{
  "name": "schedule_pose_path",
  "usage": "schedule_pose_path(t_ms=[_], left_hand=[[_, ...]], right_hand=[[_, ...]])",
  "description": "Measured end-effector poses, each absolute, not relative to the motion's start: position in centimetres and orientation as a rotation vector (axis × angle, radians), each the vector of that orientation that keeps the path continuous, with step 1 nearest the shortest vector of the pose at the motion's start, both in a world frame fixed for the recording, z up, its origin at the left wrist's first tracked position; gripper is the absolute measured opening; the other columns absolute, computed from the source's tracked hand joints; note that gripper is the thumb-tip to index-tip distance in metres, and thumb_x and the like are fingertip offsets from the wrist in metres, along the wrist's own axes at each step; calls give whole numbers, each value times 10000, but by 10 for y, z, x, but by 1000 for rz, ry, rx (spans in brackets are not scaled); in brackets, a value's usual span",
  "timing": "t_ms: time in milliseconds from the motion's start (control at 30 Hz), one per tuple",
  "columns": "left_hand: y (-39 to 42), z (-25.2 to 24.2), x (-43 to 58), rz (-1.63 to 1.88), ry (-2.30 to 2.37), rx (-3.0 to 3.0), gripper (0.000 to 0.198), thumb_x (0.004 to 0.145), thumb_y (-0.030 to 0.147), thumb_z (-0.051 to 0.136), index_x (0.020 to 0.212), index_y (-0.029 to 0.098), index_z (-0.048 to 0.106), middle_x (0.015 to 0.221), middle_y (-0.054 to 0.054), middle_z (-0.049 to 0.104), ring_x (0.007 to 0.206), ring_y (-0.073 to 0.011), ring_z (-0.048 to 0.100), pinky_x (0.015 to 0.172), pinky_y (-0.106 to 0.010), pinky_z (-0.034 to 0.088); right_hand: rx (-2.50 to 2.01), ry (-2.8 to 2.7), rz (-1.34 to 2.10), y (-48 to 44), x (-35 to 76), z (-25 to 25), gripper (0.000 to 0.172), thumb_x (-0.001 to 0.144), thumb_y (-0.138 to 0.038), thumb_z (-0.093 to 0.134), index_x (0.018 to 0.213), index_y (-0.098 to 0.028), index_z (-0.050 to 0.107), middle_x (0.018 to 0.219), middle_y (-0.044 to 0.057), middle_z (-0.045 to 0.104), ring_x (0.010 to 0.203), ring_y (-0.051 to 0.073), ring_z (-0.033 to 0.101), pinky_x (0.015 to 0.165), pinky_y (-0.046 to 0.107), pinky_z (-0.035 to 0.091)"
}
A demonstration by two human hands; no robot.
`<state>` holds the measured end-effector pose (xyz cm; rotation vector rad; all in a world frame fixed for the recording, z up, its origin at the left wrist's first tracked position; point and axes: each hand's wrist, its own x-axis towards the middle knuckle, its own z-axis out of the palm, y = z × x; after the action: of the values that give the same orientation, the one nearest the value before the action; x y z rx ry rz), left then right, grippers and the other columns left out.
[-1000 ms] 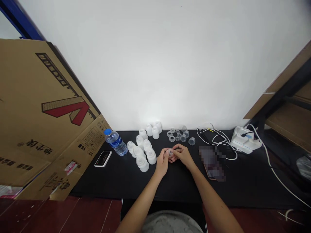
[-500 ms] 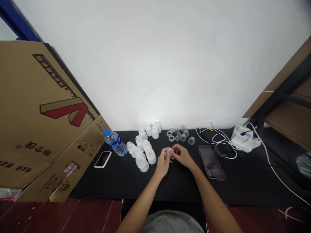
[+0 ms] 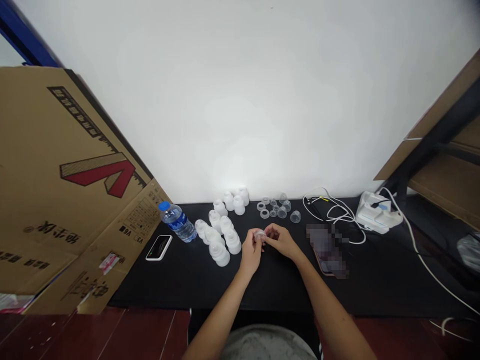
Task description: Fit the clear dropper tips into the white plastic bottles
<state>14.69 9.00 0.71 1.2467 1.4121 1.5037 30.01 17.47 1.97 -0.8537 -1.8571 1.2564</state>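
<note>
Over the black table, my left hand (image 3: 251, 250) and my right hand (image 3: 280, 241) meet with fingers closed around a small clear plastic piece (image 3: 259, 233), round and translucent. Fingers cover much of it, so its exact kind is hard to make out. Left of my hands stand several white plastic bottle-shaped pieces (image 3: 232, 242), some with narrower tops. Beyond my right hand lie several translucent rings (image 3: 264, 214) and clear domed caps (image 3: 295, 216), loosely grouped near the wall.
A water bottle (image 3: 177, 223) leans at the left, beside a white-framed phone (image 3: 159, 247) and a large cardboard box (image 3: 75, 180). To the right are a blurred-out phone (image 3: 327, 252), a white cable (image 3: 347, 212) and a white power strip (image 3: 377, 214). A wall (image 3: 262, 100) rises behind.
The clear piece has tilted slightly between my fingers and shifted a little to the left. My hands stay in nearly the same place; the other objects have not moved.
</note>
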Motion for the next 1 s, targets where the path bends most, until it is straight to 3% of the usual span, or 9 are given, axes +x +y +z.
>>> schedule_pose_path(t_ms=[233, 500, 1000], left_hand=[[92, 5, 146, 1568, 1386, 1162, 294, 1008, 494, 647, 1089, 227, 552, 890, -8, 686, 660, -138, 656, 619, -265, 577], [89, 7, 146, 1541, 1441, 1159, 244, 995, 419, 655, 1066, 230, 518, 740, 31, 639, 602, -142, 644, 544, -219, 502], [91, 1, 148, 1575, 1461, 1120, 207, 953, 296, 651, 934, 256, 449, 656, 95, 523, 484, -106, 553, 475, -189, 420]], right_hand=[[-809, -1913, 1285, 171, 302, 21, 327, 906, -533, 809, 998, -221, 770, 736, -16, 683, 638, 152, 562, 595, 260, 420], [-749, -1903, 1318, 170, 304, 24, 345, 893, -543, 833, 965, -211, 774, 779, -4, 696, 669, 159, 592, 629, 274, 441], [-642, -1912, 1369, 166, 306, 26, 308, 876, -479, 877, 884, -213, 723, 833, -10, 650, 676, 145, 560, 617, 272, 405]])
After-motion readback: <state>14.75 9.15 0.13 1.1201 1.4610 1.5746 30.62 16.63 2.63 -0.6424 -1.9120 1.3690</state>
